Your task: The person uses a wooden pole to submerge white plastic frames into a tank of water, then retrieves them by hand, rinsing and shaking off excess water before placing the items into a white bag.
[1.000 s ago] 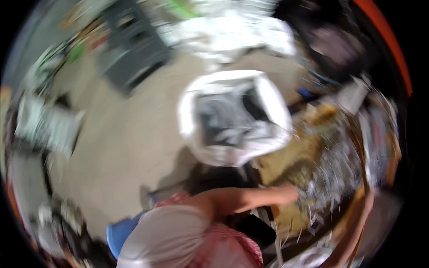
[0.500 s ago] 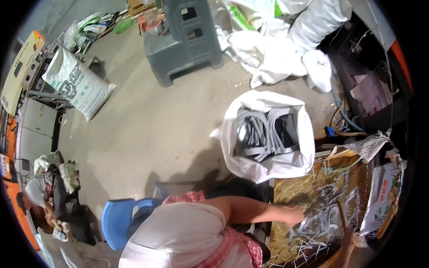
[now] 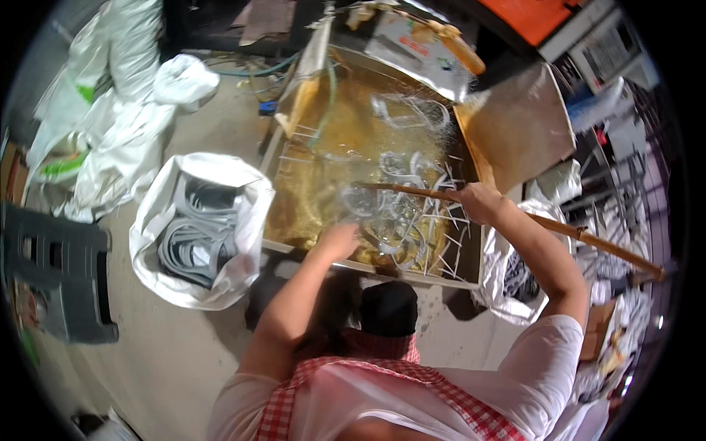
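A shallow rectangular tub (image 3: 441, 281) of yellowish-brown water lies in front of me. Grey, curved plastic-looking pieces (image 3: 403, 167) sit in the water, mostly toward its middle and right, with thin white sticks (image 3: 450, 253) strewn along the right side. My right hand (image 3: 479, 203) is wrapped round a long bamboo stick (image 3: 588, 239), whose far end reaches into the water among the pieces. Over the tub's near edge, left of the stick's tip, my left hand (image 3: 340, 241) has its fingers curled in. What those fingers hold, if anything, is hidden.
Left of the tub stands a white sack (image 3: 255, 202) of grey curved strips; another white sack (image 3: 491, 283) stands at its right. A dark grey step stool (image 3: 70, 298) and piled white bags (image 3: 129, 132) are farther left. A brown board (image 3: 526, 132) leans beyond the tub's right side.
My view has swung to the right, so the tub is now in the middle and the sack at left. My right hand and the stick show fully. The left hand stays by the tub's near side.
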`<action>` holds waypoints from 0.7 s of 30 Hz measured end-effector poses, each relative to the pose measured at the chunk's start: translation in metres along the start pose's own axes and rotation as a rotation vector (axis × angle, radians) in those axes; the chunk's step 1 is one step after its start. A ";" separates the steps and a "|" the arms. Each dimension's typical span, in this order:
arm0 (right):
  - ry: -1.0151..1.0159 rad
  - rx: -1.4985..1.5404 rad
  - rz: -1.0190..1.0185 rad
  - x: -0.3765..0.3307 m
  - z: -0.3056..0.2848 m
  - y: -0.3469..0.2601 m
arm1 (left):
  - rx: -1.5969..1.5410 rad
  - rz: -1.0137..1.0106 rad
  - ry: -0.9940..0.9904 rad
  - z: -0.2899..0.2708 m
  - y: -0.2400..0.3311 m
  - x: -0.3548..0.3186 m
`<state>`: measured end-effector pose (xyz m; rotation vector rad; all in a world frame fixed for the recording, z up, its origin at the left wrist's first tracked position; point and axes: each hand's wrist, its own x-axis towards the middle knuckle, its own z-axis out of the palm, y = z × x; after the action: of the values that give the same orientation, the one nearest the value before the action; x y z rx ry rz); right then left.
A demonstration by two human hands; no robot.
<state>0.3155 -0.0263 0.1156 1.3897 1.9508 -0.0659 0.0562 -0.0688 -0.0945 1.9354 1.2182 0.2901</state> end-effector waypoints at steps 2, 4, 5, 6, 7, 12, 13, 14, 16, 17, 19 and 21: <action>0.012 0.009 0.052 -0.036 -0.005 0.007 | 0.023 0.051 0.045 0.004 0.005 0.000; 0.119 0.128 0.069 -0.081 -0.021 0.015 | 0.013 0.023 0.012 0.003 0.006 -0.004; 0.191 0.161 0.058 -0.101 -0.017 0.029 | 0.001 0.017 -0.004 0.002 0.011 -0.004; 0.206 0.229 0.098 -0.115 -0.024 0.028 | 0.011 -0.006 -0.022 -0.006 0.016 -0.009; 0.222 0.295 0.135 -0.124 -0.029 0.028 | 0.010 -0.001 0.011 -0.004 0.013 -0.009; 0.392 0.356 0.419 -0.082 0.036 0.075 | 0.027 0.046 0.031 0.003 0.010 -0.008; 0.443 0.366 0.411 -0.065 0.053 0.085 | 0.036 0.058 0.020 0.002 0.012 -0.009; 0.485 0.391 0.381 -0.041 0.075 0.097 | 0.047 0.093 0.041 0.009 0.007 -0.004; 0.462 0.429 0.424 -0.001 0.085 0.098 | 0.037 0.046 0.011 0.005 0.005 -0.003; 0.400 0.434 0.504 0.018 0.075 0.085 | 0.030 0.019 0.001 0.001 0.003 -0.004; 0.394 0.428 0.515 0.049 0.061 0.065 | 0.051 -0.010 0.039 -0.002 -0.002 -0.007; 0.412 0.438 0.538 0.082 0.068 0.070 | 0.042 0.005 0.022 -0.005 0.001 -0.003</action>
<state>0.3979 0.0389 0.0431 2.3350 1.8705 0.0553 0.0528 -0.0691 -0.0897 1.9762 1.2422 0.2911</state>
